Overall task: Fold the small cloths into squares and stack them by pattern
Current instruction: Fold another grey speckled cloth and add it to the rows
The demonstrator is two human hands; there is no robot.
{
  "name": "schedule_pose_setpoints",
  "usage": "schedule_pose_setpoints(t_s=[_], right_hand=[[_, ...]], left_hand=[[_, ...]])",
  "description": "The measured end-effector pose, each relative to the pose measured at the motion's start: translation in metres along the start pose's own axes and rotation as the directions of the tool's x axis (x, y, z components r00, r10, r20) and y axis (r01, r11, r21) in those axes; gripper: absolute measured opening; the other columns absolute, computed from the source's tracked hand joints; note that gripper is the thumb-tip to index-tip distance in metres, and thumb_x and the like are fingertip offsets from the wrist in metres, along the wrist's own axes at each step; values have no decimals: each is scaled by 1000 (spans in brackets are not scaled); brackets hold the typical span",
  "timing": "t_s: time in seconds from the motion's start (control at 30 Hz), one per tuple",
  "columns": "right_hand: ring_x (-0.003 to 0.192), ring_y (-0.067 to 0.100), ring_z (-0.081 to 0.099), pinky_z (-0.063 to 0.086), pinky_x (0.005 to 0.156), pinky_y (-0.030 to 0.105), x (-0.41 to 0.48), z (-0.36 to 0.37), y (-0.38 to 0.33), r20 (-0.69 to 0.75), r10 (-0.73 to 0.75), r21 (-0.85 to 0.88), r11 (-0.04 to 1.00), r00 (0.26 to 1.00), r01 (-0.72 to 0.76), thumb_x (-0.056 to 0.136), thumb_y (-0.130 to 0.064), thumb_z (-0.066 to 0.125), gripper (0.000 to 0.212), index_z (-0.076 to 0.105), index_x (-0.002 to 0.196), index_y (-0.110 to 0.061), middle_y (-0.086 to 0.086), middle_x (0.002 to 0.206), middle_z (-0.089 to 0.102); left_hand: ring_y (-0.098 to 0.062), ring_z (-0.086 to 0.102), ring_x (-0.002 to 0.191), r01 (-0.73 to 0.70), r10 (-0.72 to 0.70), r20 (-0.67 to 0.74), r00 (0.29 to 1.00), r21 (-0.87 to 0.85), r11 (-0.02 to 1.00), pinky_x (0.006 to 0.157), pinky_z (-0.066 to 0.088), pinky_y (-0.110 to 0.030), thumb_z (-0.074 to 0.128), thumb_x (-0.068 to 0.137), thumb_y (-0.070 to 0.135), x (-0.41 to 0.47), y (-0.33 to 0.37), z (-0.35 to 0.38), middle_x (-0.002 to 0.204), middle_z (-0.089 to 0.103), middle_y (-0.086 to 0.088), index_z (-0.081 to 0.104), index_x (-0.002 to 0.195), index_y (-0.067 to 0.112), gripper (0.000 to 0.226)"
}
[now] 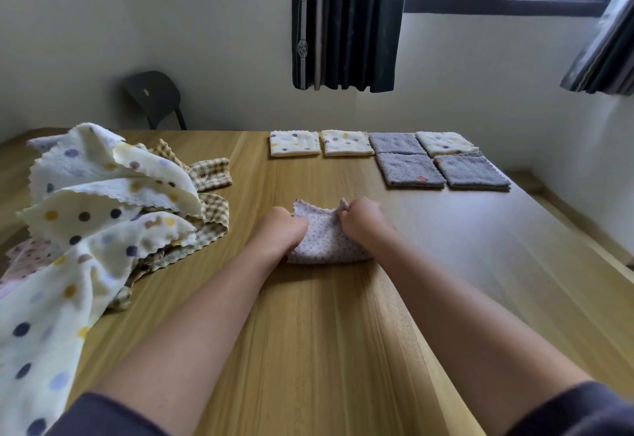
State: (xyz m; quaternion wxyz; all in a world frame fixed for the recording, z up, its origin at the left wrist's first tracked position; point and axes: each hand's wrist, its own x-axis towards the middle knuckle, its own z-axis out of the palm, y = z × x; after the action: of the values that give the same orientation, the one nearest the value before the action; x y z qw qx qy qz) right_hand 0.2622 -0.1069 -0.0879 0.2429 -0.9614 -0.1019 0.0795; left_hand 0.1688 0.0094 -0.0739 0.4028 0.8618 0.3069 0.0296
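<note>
Wooden table (326,350), where left hand (283,230) and right hand (365,219) each pinch the pale dotted cloth (326,240)

Head-worn view, forward and down, close over the wooden table (326,332)

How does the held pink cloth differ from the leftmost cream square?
The pale pink dotted cloth is rumpled, mid-fold; the cream polka-dot folded square lies flat. The left hand and right hand pinch the pink cloth; the cream square is untouched. Both are dotted.
</note>
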Motion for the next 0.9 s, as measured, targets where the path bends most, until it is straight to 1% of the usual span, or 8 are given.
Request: schedule_pose_setpoints(t_s=[0.17, 0.23, 0.43, 0.53, 0.6, 0.7, 0.8, 0.9], right_hand=[[108, 30, 57, 36, 73, 31, -11, -3, -3, -24, 43, -29, 999, 999, -44, 102, -39, 39, 37, 58, 120, -13, 12, 120, 59], [109, 30, 57, 36, 74, 31, -13, -4, -4, -28, 51, -32, 998, 998, -52, 102, -38, 38, 37, 58, 121, -14, 12, 121, 58], [110, 30, 57, 39, 75, 33, -18, -5, -10, -39, 59, -65, 996, 997, -62, 103, -38, 35, 39, 57, 123, -13, 12, 122, 59], [110, 30, 58, 39, 74, 33, -18, -5, -10, -50, 58, -86, 994, 997, -62, 103, -36, 35, 37, 57, 123, -12, 12, 122, 59], [109, 29, 58, 39, 73, 32, -18, -5, -10, -57, 59, -102, 993, 997, -65, 103, -34, 36, 36, 58, 122, -12, 12, 121, 59], [111, 29, 57, 39, 74, 32, -18, -6, -10, -53, 65, -112, 991, 996, -70, 103, -34, 38, 35, 57, 123, -12, 11, 122, 59], [113, 30, 57, 38, 75, 32, -17, -6, -9, -31, 61, -57, 996, 998, -63, 102, -38, 37, 40, 56, 124, -10, 12, 123, 58], [98, 28, 60, 39, 70, 27, -10, -6, -2, 68, 43, 44, 998, 997, -47, 97, -45, 42, 50, 60, 120, -5, 13, 110, 63]], left_hand=[[-16, 35, 45, -15, 22, 113, 993, -66, 998, 45, 27, -20, 61, 79, 21, -13, -13, -7, 60, 43, -4, 44, 61, 15, 25], [-17, 37, 51, -57, 56, 64, 996, 10, 998, 52, 27, -25, 61, 81, 21, -12, -17, -5, 58, 41, -2, 41, 62, 15, 28], [-23, 50, 67, -131, 200, -153, 968, 371, 919, 49, 26, -27, 49, 90, 27, -19, -22, 0, 70, 52, 0, 43, 67, 17, 26], [-22, 51, 71, -129, 293, -247, 924, 518, 846, 53, 31, -28, 45, 93, 29, -30, -20, 4, 81, 55, 0, 48, 84, 16, 16], [-21, 54, 77, -169, 414, -311, 856, 588, 791, 59, 35, -30, 44, 95, 30, -35, -17, 6, 86, 57, 0, 48, 96, 16, 14], [-19, 54, 109, -351, 580, -224, 783, 610, 710, 88, 39, -34, 40, 97, 27, -30, -12, 16, 119, 59, -1, 53, 121, 16, 30], [-15, 16, 146, -384, 426, 43, 904, 522, 762, 117, 12, -44, 26, 102, 33, -22, -13, 28, 159, 22, -2, 25, 150, 14, 52], [-9, -9, 147, -358, 342, 139, 929, 568, 741, 118, -5, -51, 16, 103, 42, -18, -22, 36, 161, -8, 4, 1, 154, 18, 59]])
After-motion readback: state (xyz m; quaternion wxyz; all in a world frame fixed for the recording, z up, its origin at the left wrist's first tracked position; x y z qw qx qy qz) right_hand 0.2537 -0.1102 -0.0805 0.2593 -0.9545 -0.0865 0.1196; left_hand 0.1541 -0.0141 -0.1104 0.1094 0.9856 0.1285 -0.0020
